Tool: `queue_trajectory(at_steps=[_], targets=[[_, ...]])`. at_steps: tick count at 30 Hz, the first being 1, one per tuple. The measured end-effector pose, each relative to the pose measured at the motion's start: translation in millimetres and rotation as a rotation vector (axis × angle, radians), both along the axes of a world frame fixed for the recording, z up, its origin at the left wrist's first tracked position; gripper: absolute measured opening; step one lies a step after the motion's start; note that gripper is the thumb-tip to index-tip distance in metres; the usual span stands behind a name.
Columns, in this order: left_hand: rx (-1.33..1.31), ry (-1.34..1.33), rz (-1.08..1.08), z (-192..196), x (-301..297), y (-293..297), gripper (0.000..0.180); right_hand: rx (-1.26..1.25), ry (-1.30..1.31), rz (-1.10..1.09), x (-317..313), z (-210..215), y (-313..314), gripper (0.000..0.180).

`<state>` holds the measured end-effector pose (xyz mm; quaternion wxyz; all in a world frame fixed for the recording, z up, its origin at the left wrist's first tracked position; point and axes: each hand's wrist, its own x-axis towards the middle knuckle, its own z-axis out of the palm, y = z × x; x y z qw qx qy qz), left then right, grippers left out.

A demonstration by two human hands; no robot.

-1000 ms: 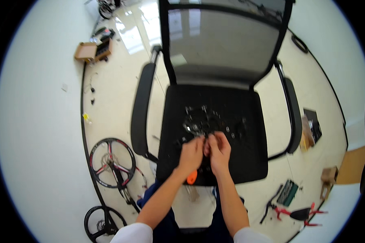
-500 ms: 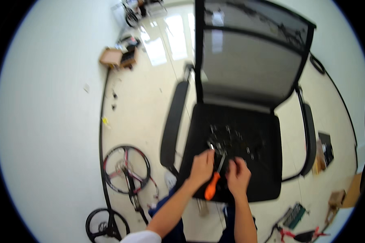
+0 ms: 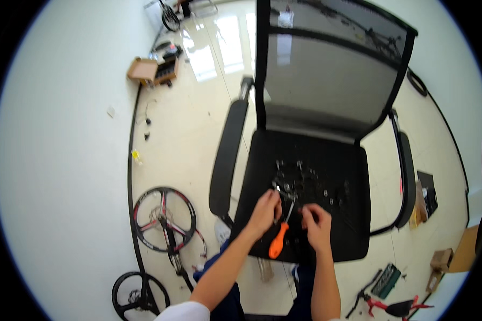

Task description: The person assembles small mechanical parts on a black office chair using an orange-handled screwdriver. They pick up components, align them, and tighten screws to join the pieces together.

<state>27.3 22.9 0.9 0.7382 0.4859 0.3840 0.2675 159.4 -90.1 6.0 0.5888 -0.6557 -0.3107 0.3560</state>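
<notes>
An orange-handled screwdriver (image 3: 278, 241) lies on the black chair seat (image 3: 326, 156) between my hands, its shaft pointing away from me. My left hand (image 3: 265, 211), to the left of it, is closed around a slim silver metal tool (image 3: 276, 185) whose end shows beyond the fingers; its exact kind is unclear. To the right of the shaft, the fingertips of my right hand (image 3: 317, 220) are pinched together. Something small and dark seems to be at those fingertips, too small to name. Just beyond both hands, several small metal parts (image 3: 287, 188) are scattered over the seat.
The chair has a mesh back (image 3: 332, 85), a left armrest (image 3: 229, 155) and a right armrest (image 3: 407, 179). Spoked wheels (image 3: 165, 219) lie on the floor at left. An opened cardboard box (image 3: 143, 68) sits farther off. At lower right are a green case (image 3: 385, 281) and a red-and-black object (image 3: 399, 308).
The view has shifted slightly, and the chair appears a little higher and farther left. Both hands stay on either side of the screwdriver, their fingers still closed.
</notes>
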Motion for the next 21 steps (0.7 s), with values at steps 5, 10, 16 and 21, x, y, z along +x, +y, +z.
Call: queue_trajectory(at_steps=[5, 10, 16, 21], targets=[[-0.322, -0.213, 0.02, -2.7, -12.5, 1.7, 0.026, -0.017, 0.033, 0.013, -1.6, 11.0, 6.6, 0.011], [-0.327, -0.211, -0.043, 8.5, -8.8, 1.9, 0.022, 0.164, 0.164, -0.084, 11.4, 5.9, 1.5, 0.01], [-0.294, -0.196, -0.056, 13.1, -4.8, 1.2, 0.022, 0.281, 0.324, -0.15, 16.7, -1.0, -0.9, 0.014], [-0.37, -0.298, -0.057, 18.9, -5.2, -0.8, 0.03, 0.371, 0.623, -0.147, 14.9, 2.4, -1.5, 0.005]])
